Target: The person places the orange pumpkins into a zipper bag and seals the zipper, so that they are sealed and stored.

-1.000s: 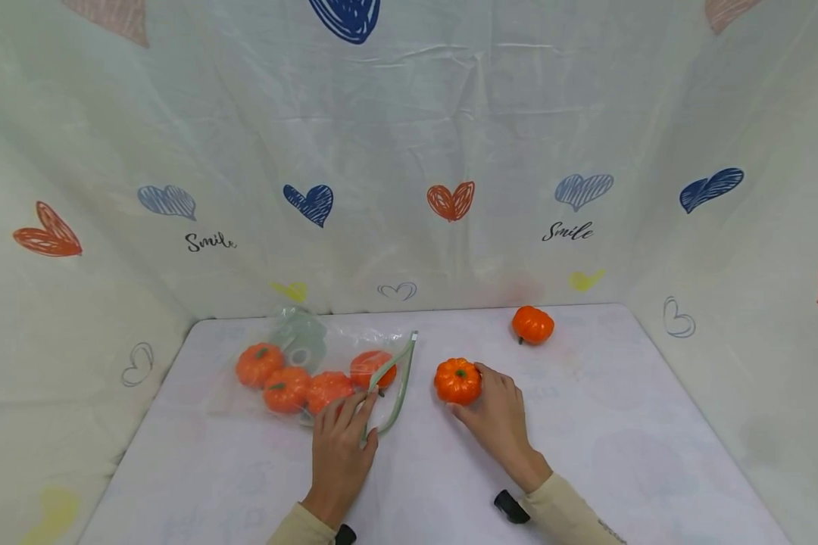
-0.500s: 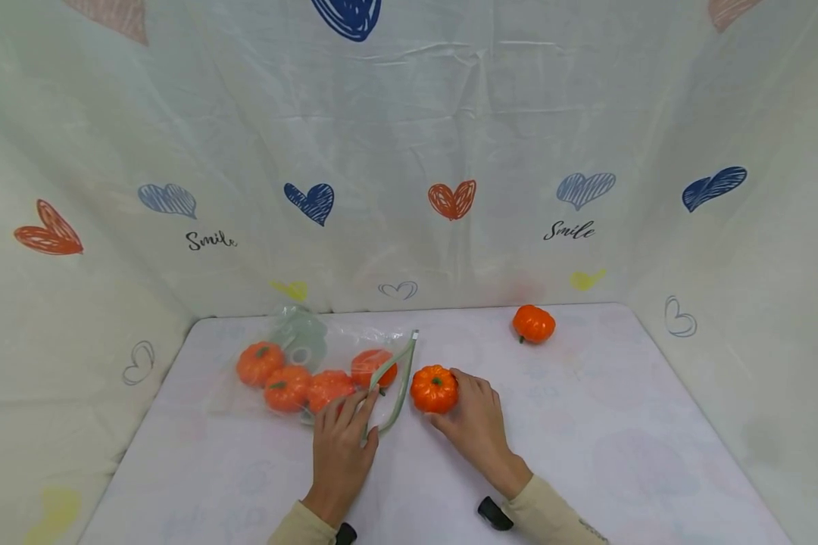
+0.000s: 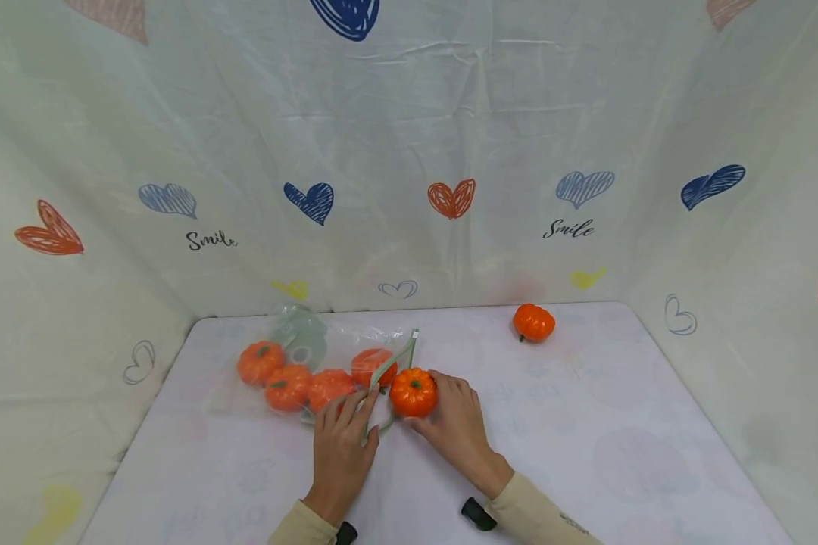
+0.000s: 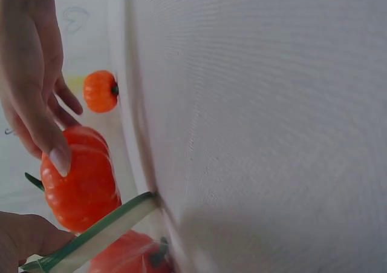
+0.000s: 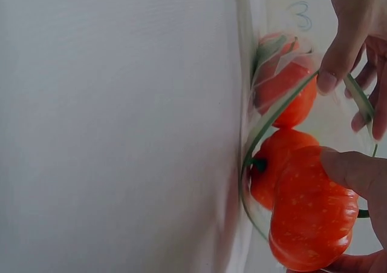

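My right hand [image 3: 460, 431] grips a small orange pumpkin [image 3: 411, 395], its green stem facing up in the head view. The pumpkin is at the mouth of a clear zip bag [image 3: 337, 333] that lies on its side. In the right wrist view, my left hand [image 5: 347, 43] holds the bag's green-edged rim [image 5: 278, 106] between thumb and fingers, keeping the mouth apart. Several orange pumpkins [image 3: 288, 388] lie inside the bag. One of them [image 5: 269, 185] sits just behind the held pumpkin, near the opening; whether the two touch I cannot tell.
Another orange pumpkin [image 3: 534, 323] lies on its side near the back right of the white-covered table [image 3: 586, 424]. A white cloth wall [image 3: 395, 250] printed with hearts rises behind the table and along both sides.
My right hand has carried the pumpkin leftward from right of the bag to its green-edged mouth. My left hand, the bag and the pumpkins in it have stayed put.
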A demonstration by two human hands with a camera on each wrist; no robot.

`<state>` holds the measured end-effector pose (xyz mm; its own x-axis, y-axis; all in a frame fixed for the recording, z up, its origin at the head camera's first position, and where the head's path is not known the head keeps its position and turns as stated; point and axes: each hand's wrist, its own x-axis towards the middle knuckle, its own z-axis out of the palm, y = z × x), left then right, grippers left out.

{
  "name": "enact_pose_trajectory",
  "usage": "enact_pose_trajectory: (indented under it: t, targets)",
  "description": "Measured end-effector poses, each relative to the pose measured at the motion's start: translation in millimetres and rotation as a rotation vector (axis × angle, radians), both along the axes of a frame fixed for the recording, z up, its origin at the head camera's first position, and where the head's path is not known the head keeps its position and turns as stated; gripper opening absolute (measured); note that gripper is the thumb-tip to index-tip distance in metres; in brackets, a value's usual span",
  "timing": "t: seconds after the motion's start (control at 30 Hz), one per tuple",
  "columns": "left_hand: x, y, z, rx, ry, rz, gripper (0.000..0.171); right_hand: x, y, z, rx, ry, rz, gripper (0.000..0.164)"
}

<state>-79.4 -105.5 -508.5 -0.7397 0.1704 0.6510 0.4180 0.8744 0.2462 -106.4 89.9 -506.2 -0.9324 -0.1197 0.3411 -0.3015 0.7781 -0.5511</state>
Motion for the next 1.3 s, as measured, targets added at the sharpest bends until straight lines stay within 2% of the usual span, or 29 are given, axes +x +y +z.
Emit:
enact_pose_trajectory:
  t: [0.37, 0.6, 1.07, 1.3]
  targets:
    - [1.0, 1.0, 0.8, 0.012, -0.015, -0.003, 0.074, -2.4, -16.6, 1.2, -0.002, -0.021, 0.022, 0.079]
    - [1.0, 0.7, 0.8, 0.01, -0.012, 0.0, 0.073, -8.3, -26.0, -2.5, 0.014, 0.002, 0.029, 0.078]
    - [1.7, 1.4, 2.7, 0.018, -0.011, 0.005, 0.073, -22.7, -41.2, -6.5, 0.06, 0.009, -0.018, 0.073]
    - [0.9, 1.3, 2.1, 0.019, 0.009, 0.0, 0.071, -27.8, -48.7, -7.6, 0.07, -0.034, -0.034, 0.073]
